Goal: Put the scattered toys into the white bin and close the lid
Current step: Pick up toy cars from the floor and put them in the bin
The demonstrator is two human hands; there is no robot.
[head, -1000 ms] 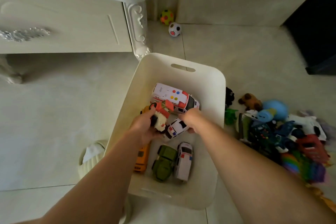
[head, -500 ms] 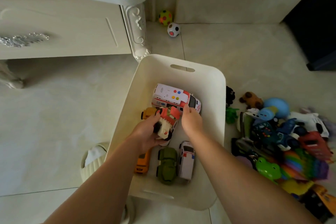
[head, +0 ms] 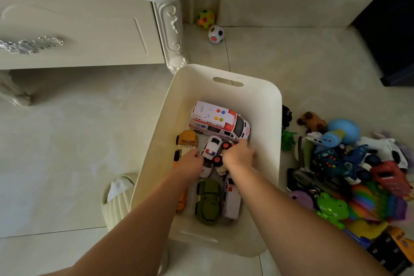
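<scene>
The white bin (head: 264, 105) stands open on the floor in front of me. Inside lie a large ambulance (head: 215, 121), a yellow truck (head: 187, 139), a green vehicle (head: 208, 201) and a small white ambulance (head: 231, 199). My left hand (head: 190, 162) is low in the bin, its fingers against the side of a white police car (head: 211, 148). My right hand (head: 238, 155) is closed over a toy vehicle with red wheels (head: 225, 147) just right of that car. A pile of scattered toys (head: 349, 170) lies on the floor right of the bin. No lid is in view.
A cream cabinet (head: 78, 36) with a carved leg (head: 174, 36) stands at the back left. Two small balls (head: 210, 27) lie in the far corner. A ribbed cream basket (head: 116, 199) touches the bin's left side. Dark furniture (head: 394, 29) fills the right edge.
Both hands have gone lower in the bin. The red-wheeled toy passed from my left hand to my right, and the police car now lies by my left hand.
</scene>
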